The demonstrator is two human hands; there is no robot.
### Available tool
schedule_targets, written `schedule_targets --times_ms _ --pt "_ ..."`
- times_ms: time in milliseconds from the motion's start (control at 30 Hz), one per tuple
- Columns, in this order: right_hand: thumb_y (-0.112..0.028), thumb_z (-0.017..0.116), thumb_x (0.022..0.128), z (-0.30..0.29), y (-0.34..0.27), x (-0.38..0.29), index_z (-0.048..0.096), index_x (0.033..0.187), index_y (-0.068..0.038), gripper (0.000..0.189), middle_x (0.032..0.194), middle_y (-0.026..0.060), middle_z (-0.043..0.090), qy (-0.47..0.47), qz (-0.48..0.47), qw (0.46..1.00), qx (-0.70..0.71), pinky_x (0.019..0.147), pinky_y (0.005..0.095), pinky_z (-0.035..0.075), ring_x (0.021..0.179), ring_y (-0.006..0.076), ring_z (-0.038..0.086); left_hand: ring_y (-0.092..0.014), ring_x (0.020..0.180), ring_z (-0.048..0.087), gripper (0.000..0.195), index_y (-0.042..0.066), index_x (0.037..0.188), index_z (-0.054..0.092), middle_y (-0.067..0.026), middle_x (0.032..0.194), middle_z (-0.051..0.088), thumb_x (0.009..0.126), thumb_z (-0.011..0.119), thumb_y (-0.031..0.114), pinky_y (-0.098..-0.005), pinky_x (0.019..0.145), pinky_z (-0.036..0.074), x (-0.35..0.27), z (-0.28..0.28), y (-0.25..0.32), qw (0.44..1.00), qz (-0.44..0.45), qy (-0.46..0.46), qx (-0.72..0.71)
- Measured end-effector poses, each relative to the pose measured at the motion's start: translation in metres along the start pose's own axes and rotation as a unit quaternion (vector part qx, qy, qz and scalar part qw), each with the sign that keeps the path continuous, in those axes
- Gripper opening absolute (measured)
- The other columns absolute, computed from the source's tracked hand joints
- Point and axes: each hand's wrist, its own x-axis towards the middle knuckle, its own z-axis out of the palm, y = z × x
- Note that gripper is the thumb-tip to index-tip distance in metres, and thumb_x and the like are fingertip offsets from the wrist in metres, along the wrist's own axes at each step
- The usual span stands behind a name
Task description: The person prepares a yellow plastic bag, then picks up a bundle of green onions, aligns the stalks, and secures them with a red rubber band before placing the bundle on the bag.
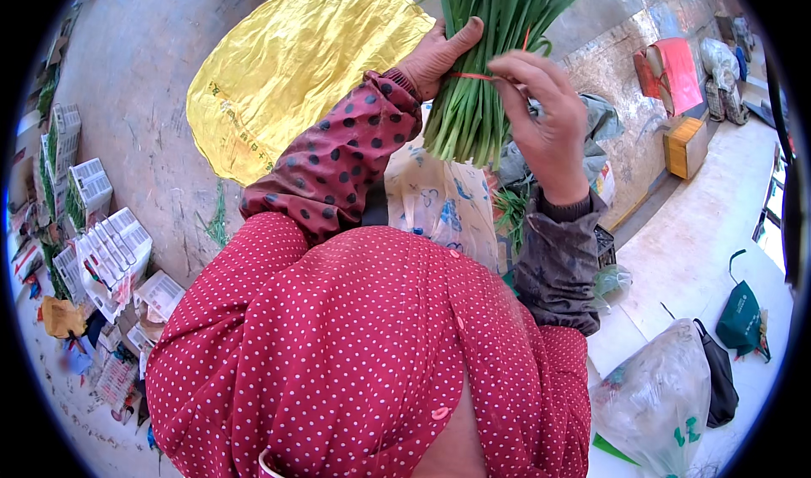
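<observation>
A thick bunch of green chives (472,123) is upright before me, its cut pale ends towards my body and its leaves running out at the top of the picture. My left hand (437,53) grips it from the left, thumb across the front. Around the stalks runs a thin red tie (469,76), and a loose end sticks up near my right fingers. My right hand (545,110), slightly blurred, pinches the tie at the bunch's right side with thumb and forefinger. Beneath the bunch, a pale plastic sheet with blue print (437,199) covers my lap.
A yellow woven sack (304,79) lies flat on the floor at the left. White plastic crates (114,250) stand farther left. On the right are a wooden box (685,147), a red bag (678,76), a clear plastic bag (659,395) and a dark green bag (741,316).
</observation>
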Motion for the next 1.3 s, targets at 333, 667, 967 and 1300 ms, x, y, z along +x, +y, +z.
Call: schedule_targets --times_ms 333,667,967,1300 --pt "-0.023 0.066 0.072 0.000 0.037 0.012 0.059 0.097 -0.016 0.026 0.114 -0.0082 0.055 -0.126 -0.139 0.957 -0.223 0.081 0.0319 0.038 0.094 0.0178 0.048 -0.012 0.090 0.058 0.054 0.007 0.122 0.041 -0.0052 0.105 0.054 0.083 0.063 0.036 -0.0288 0.074 0.052 -0.014 -0.005 0.003 0.992 -0.067 -0.032 0.101" --pt "-0.015 0.068 0.071 -0.010 0.053 0.001 0.061 0.092 -0.011 0.022 0.095 0.0008 0.057 -0.100 -0.140 0.978 -0.121 0.075 0.0345 0.043 0.087 0.0215 0.051 -0.015 0.089 0.059 0.058 0.004 0.123 0.041 -0.0091 0.106 0.056 0.081 0.065 0.036 -0.0294 0.074 0.052 -0.015 -0.004 0.000 0.988 -0.113 -0.056 0.089" --pt "-0.019 0.067 0.072 -0.017 0.051 0.001 0.063 0.086 -0.009 0.017 0.082 0.0022 0.057 -0.133 -0.078 0.976 -0.153 0.070 0.0335 0.043 0.079 0.0212 0.054 -0.017 0.088 0.060 0.065 0.002 0.122 0.041 -0.0114 0.106 0.056 0.077 0.069 0.039 -0.0316 0.074 0.052 -0.014 0.001 -0.003 0.982 -0.119 -0.038 0.144" --pt "-0.028 0.065 0.072 -0.028 0.041 0.009 0.060 0.077 -0.010 0.019 0.074 0.0047 0.054 -0.284 -0.023 0.924 -0.255 0.065 0.0373 0.042 0.077 0.0239 0.057 -0.017 0.088 0.060 0.068 -0.001 0.122 0.041 -0.0131 0.104 0.057 0.075 0.071 0.038 -0.0301 0.073 0.052 -0.015 0.003 -0.008 0.970 -0.135 -0.048 0.196"
